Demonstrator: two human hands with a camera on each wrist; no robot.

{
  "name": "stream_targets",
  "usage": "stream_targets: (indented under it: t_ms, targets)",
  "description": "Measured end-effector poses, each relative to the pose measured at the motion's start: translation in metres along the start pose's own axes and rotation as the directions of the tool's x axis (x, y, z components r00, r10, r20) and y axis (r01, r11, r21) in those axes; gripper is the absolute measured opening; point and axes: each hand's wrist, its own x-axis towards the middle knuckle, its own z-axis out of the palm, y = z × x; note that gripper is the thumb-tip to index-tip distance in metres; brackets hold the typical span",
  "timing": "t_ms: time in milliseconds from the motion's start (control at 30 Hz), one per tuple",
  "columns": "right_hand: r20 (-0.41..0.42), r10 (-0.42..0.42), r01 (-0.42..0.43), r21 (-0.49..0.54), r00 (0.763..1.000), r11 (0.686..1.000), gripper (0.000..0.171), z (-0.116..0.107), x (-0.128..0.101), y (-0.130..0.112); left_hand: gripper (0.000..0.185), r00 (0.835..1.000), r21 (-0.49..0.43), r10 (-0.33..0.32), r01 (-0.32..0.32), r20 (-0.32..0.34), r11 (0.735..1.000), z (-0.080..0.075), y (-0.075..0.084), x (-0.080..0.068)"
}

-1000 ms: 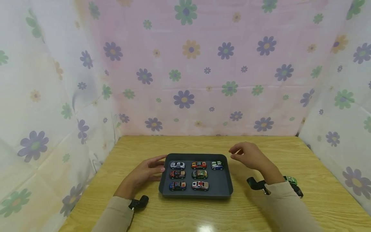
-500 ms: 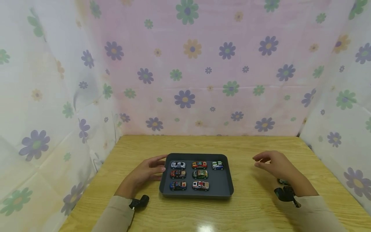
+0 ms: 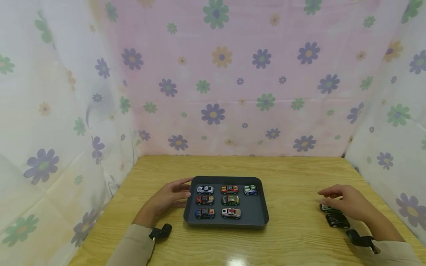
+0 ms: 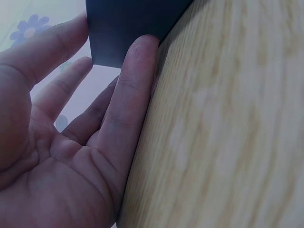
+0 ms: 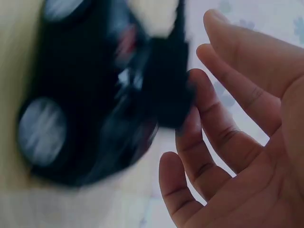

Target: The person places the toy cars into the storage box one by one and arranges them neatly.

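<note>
A dark grey tray (image 3: 253, 210) sits on the table with several toy cars in three columns. The left hand (image 3: 165, 199) lies beside its left end, its fingers touching the wall. In the left wrist view those fingers (image 4: 130, 95) are fairly straight beside the dark tray wall (image 4: 126, 33). At the right, the right hand (image 3: 349, 201) hovers over a green toy car (image 3: 327, 208), partly covering it. Just nearer lies a black toy car (image 3: 337, 220). In the right wrist view the black car (image 5: 80, 90) looms blurred, beside loosely bent fingers (image 5: 223, 128) that hold nothing.
In the tray, a green-and-white toy car (image 3: 250, 190) stands alone in the right column. The wooden table (image 3: 199, 247) is bounded by a flowered cloth (image 3: 239, 111) at the back and both sides. A black camera mount (image 3: 361, 240) is on the right wrist.
The right hand has moved from beside the tray's right end, rightward and nearer, to the loose cars. The black car has come into view from behind the arm. The left hand stays put.
</note>
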Motion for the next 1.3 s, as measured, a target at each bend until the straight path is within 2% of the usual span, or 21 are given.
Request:
stream_targets:
  t_ms: [267, 467, 733, 1000, 1300]
  targets:
    - [0.069, 0.057, -0.061, 0.066, 0.996, 0.996, 0.036, -0.005, -0.014, 0.021, 0.067, 1.0, -0.002, -0.014, 0.014, -0.009, 1.0, 0.001, 0.0, 0.0]
    - [0.064, 0.093, -0.098, 0.075, 0.994, 0.992, 0.037, -0.006, -0.019, 0.029, 0.067, 1.0, -0.006, 0.006, -0.007, -0.008, 1.0, 0.001, 0.001, -0.002]
    - [0.104, 0.078, -0.09, 0.108, 0.991, 0.99, 0.039, -0.008, -0.017, 0.034, 0.066, 1.0, -0.011, 0.007, -0.007, -0.014, 1.0, 0.001, 0.0, -0.001]
    - [0.133, 0.028, -0.046, 0.137, 0.991, 0.99, 0.035, -0.007, -0.017, 0.036, 0.067, 1.0, -0.009, 0.012, -0.012, 0.003, 1.0, 0.001, 0.0, 0.0]
    - [0.141, 0.015, -0.032, 0.115, 0.99, 0.993, 0.034, -0.008, -0.013, 0.034, 0.067, 1.0, 0.012, 0.005, -0.005, -0.003, 1.0, 0.001, 0.0, 0.001]
